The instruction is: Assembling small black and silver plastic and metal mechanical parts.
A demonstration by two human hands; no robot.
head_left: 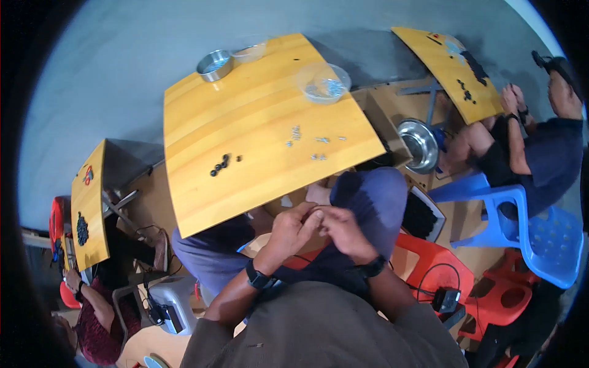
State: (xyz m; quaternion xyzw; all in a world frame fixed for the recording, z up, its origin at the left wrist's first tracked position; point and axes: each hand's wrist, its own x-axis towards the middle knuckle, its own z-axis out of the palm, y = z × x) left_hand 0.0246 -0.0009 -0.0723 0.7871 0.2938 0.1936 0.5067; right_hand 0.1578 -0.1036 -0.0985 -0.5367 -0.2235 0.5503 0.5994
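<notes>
Yellow table (245,122), toward the near edge: black pieces (225,160), silver pieces (297,133) loose, apparently unused; your left hand (289,236), right hand (346,233) meet, grasp unclear.

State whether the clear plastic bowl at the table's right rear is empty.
Not empty: small silvery pieces show inside the clear plastic bowl, gathered mostly toward its right side.

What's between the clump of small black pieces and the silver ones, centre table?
Head view: one lone black piece near the clump, then bare tabletop.
</notes>
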